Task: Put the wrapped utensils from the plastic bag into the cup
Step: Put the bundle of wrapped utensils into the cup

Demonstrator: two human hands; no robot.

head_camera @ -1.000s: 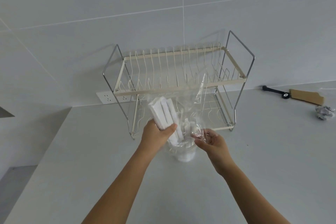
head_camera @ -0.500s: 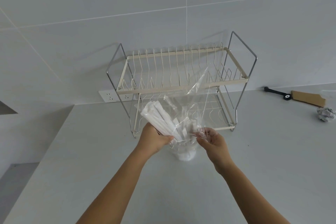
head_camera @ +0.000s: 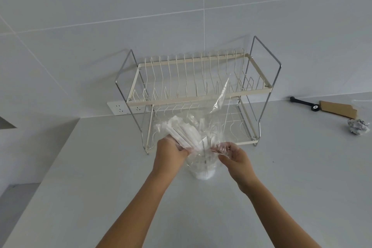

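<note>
The left hand (head_camera: 170, 152) has its fingers closed around a bundle of white wrapped utensils (head_camera: 182, 134), which lean up and to the left, their lower ends pointing down toward the cup (head_camera: 202, 169) standing on the worktop (head_camera: 100, 187) just in front of the dish rack (head_camera: 197, 94). The clear plastic bag (head_camera: 219, 106) drapes loosely over bundle and cup alike, its upper flap rising in front of the rack. To the right, the right hand (head_camera: 233, 156) pinches a crumpled edge of the bag between thumb and fingertips. The step in hand appears to be feeding the utensils into the cup while peeling the bag away; next, the bundle likely needs tipping upright and lowering as the film is drawn clear. The cup's rim is hard to make out through the film, and whether any utensils already sit inside cannot be told.
</note>
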